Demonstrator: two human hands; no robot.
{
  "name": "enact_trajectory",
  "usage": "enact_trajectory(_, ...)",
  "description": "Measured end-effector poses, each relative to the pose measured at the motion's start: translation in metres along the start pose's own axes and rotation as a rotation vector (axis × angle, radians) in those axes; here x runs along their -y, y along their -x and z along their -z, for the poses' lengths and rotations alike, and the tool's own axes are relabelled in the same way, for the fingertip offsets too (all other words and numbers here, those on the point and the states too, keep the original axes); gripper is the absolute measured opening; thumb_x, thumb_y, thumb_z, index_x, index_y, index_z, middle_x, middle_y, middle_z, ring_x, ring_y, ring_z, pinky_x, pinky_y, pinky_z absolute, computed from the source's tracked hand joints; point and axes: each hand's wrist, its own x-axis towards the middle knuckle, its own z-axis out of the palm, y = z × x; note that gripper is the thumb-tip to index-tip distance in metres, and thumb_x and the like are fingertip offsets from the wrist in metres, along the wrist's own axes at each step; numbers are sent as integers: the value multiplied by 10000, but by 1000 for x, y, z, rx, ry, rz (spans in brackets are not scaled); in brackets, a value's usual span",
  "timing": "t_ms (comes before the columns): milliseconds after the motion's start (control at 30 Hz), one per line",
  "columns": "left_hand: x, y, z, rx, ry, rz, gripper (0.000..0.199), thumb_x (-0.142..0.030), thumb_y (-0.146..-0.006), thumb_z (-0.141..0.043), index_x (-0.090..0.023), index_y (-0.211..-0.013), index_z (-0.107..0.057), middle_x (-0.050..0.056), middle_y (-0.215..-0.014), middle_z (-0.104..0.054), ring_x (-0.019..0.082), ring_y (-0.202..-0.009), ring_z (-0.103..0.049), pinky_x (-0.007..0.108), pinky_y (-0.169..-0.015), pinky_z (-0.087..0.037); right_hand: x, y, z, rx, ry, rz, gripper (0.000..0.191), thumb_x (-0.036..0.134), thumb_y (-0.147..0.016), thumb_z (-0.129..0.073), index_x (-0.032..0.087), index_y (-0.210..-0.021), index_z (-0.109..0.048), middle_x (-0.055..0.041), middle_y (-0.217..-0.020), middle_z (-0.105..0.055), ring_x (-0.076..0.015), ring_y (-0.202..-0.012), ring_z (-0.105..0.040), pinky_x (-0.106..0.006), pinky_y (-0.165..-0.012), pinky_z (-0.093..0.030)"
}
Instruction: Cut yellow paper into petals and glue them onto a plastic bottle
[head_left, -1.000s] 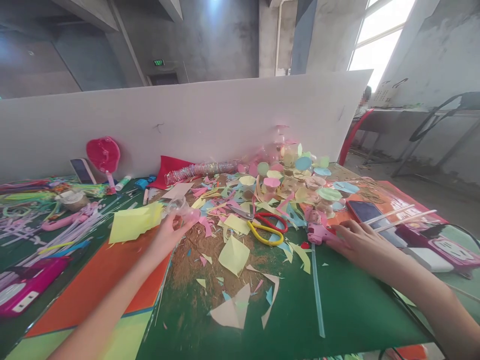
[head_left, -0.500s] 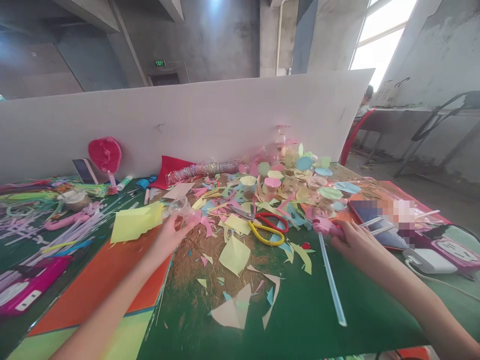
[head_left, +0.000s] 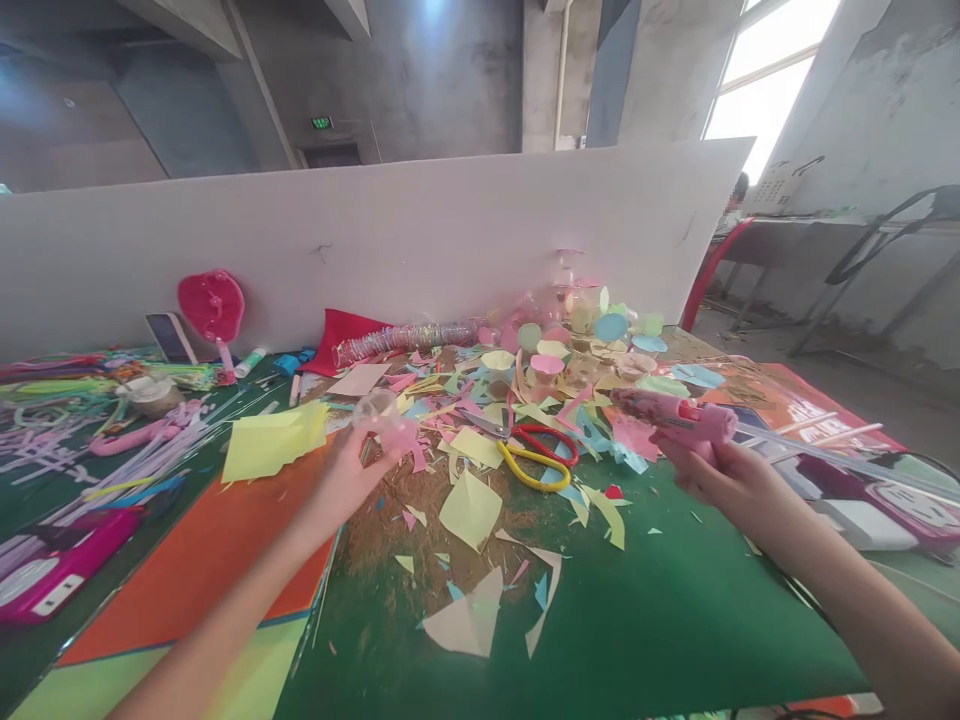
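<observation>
My right hand [head_left: 709,480] is wrapped round the grip of a pink hot glue gun [head_left: 675,415], whose nozzle points left. A long clear glue stick [head_left: 840,458] sticks out of its back end. In my left hand [head_left: 360,465] is a small clear plastic cup [head_left: 377,410] with pink on its side facing the middle of the table. Between the hands lie scissors [head_left: 536,455] with one red and one yellow handle loop, on top of many coloured paper scraps [head_left: 471,510]. Neither hand touches the scissors.
Yellow paper squares [head_left: 274,440] lie left of my left hand on orange sheets [head_left: 202,560]. A magenta power strip [head_left: 52,580] is at the left edge, another power strip [head_left: 911,505] at right. Paper-topped cups [head_left: 547,365] and a white board [head_left: 420,240] stand behind.
My right hand has raised the glue gun off the table and turned it; its glue stick swung from hanging downward to pointing right. My left hand with the cup moved slightly right.
</observation>
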Motion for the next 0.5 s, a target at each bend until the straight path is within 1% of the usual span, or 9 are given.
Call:
enact_trajectory(67, -13, 8, -5, 9, -53, -70, 482, -569, -767, -620, -237, -1114, -581, 100, -1276, -593, 318, -1245, -530, 461, -1058, -407, 15, -1, -6, 130, -84, -27, 586, 736, -767, -556, 213, -509, -489, 4, -485, -482, -121, -464, -422, -251, -433, -358)
enact_trajectory(100, -20, 12, -8, 29, -66, -105, 445, -547, -782, -620, -244, -1106, -584, 93, -1275, -587, 313, -1252, -521, 453, -1052, -416, 24, -3, -10, 155, -133, -12, 582, 735, -777, -548, 214, -522, -502, 2, -478, -482, -126, -470, -424, -253, -437, -358)
enact_trajectory(167, -32, 17, -14, 66, -78, -166, 389, -512, -804, -622, -252, -1092, -587, 83, -1240, -590, 300, -1251, -513, 437, -1039, -432, 42, -6, -20, 236, -207, 36, 543, 703, -789, -572, 210, -563, -536, -21, -539, -555, -138, -509, -470, -256, -460, -378)
enact_trajectory(233, -39, 21, -19, 93, -95, -205, 375, -500, -821, -624, -243, -1091, -582, 88, -1212, -587, 293, -1258, -497, 432, -1043, -429, 58, -10, -32, 329, -215, 60, 530, 689, -789, -590, 208, -574, -545, -27, -567, -582, -134, -521, -475, -260, -492, -400)
enact_trajectory(367, -36, 22, -20, 115, -134, -240, 369, -509, -868, -592, -229, -1106, -564, 94, -1210, -566, 283, -1266, -471, 430, -1053, -415, 82, -11, -59, 389, -320, 64, 567, 723, -749, -592, 231, -537, -406, -19, -570, -573, -134, -549, -492, -252, -500, -395)
enact_trajectory(500, -29, 24, -18, 136, -139, -243, 369, -509, -892, -571, -252, -1155, -545, 74, -1220, -560, 268, -1265, -465, 415, -1038, -422, 88, -3, -79, 438, -410, 101, 605, 740, -760, -559, 233, -507, -349, -5, -556, -523, -119, -544, -456, -251, -514, -383)
